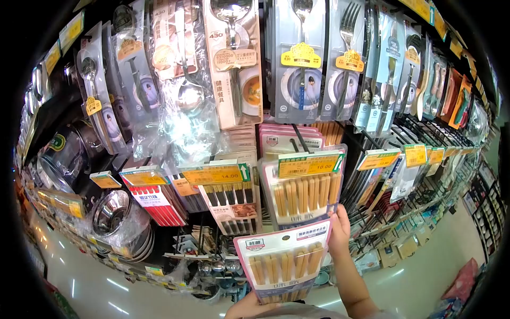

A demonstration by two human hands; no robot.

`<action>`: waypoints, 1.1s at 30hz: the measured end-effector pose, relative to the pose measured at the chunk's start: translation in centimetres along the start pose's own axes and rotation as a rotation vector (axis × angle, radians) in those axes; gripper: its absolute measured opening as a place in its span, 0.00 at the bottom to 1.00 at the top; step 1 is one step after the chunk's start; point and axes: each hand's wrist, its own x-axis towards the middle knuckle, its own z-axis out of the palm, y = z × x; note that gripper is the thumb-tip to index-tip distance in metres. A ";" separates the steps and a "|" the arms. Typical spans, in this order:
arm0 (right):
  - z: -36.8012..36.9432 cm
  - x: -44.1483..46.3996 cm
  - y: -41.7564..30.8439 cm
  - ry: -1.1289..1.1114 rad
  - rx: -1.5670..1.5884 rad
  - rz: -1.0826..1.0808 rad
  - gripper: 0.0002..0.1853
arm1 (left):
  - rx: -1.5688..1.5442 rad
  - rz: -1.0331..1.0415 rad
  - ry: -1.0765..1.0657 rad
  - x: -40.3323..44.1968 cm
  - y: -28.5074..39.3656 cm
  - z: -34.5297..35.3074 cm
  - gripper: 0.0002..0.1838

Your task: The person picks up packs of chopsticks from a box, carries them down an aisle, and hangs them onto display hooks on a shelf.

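A pack of wooden chopsticks (287,264) with a pink-edged card is held low in front of me. My left hand (251,307) grips its bottom left edge. My right hand (340,229) is at the lower right edge of a second, similar chopstick pack (305,198), which hangs on the rack. Its fingers close around that edge, partly hidden behind the packs. The held pack overlaps the bottom of the hanging one. A price tag reading 10.00 (311,165) covers the hanging pack's upper part.
Packaged spoons and forks (348,64) hang above. Dark-topped chopsticks (231,207) and a red pack (159,204) hang to the left, near metal bowls (112,212). Metal hooks (300,139) stick out from the rack. Shiny floor (393,290) shows below.
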 end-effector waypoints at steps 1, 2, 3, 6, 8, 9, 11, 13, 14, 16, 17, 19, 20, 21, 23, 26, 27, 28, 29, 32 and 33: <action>-0.4 -0.3 -0.4 0.002 0.001 -0.004 0.09 | 0.003 0.002 -0.003 0.1 0.0 0.0 0.28; -0.9 -0.7 -0.7 -0.006 -0.005 0.008 0.10 | -0.009 -0.039 -0.024 0.1 -0.1 -0.1 0.28; -1.2 -1.0 -1.1 -0.012 -0.010 0.021 0.10 | -0.022 -0.082 -0.047 0.1 -0.1 -0.1 0.28; -2.3 -1.5 -1.5 -0.010 -0.070 -0.015 0.10 | -0.012 -0.095 -0.104 0.3 0.0 -0.3 0.27; -2.8 -1.7 -1.4 -0.010 -0.097 -0.011 0.10 | -0.046 -0.131 -0.088 0.5 0.0 -0.2 0.27; -2.8 -1.6 -1.3 0.025 -0.114 -0.004 0.10 | -0.083 -0.164 -0.065 0.6 0.5 0.0 0.27; -3.2 -1.5 -0.7 0.063 -0.130 0.002 0.09 | -0.085 -0.046 -0.084 0.4 2.0 0.8 0.20; -4.4 -1.3 0.0 0.124 -0.202 0.008 0.09 | -0.091 0.075 -0.099 0.5 2.8 1.0 0.15; -4.7 -1.2 -0.1 0.143 -0.158 0.010 0.10 | -0.090 0.037 -0.147 0.6 2.9 0.8 0.18; -5.0 -0.8 -0.9 0.199 -0.128 -0.022 0.09 | -0.090 -0.003 -0.195 0.9 2.3 0.3 0.21; -5.1 -0.6 -1.0 0.222 -0.099 -0.050 0.09 | -0.090 -0.105 -0.175 1.2 1.2 0.0 0.23; -4.9 -0.3 -1.8 0.234 -0.067 -0.060 0.10 | -0.095 -0.211 -0.154 1.6 0.1 -0.5 0.26; -4.9 -0.4 -2.0 0.246 -0.034 -0.071 0.11 | -0.076 -0.182 -0.162 1.6 -0.3 -0.6 0.25; -5.1 -0.6 -1.8 0.246 -0.034 -0.067 0.11 | -0.055 -0.151 -0.169 1.7 -0.4 -0.6 0.25; -6.1 -1.2 -1.1 0.218 -0.091 -0.118 0.12 | -0.041 -0.147 -0.185 1.9 -0.4 -0.7 0.25; -6.5 -1.1 -1.2 0.227 -0.042 -0.106 0.16 | -0.072 -0.147 -0.181 2.4 -0.1 -0.4 0.25; -6.5 -1.0 -1.4 0.273 0.004 -0.086 0.17 | -0.118 -0.153 -0.159 2.6 0.1 -0.3 0.26; -6.5 -0.7 -1.5 0.299 0.038 -0.100 0.19 | -0.118 -0.153 -0.161 2.8 0.2 -0.2 0.26; -6.5 -0.4 -1.7 0.299 0.038 -0.100 0.19 | -0.110 -0.157 -0.151 2.9 0.4 -0.1 0.26; -5.8 0.6 -3.0 0.280 0.029 -0.166 0.18 | -0.081 -0.170 -0.143 3.3 -0.1 -0.2 0.27; -6.1 0.7 -2.9 0.278 0.031 -0.168 0.18 | -0.060 -0.182 -0.148 3.5 -0.3 -0.3 0.26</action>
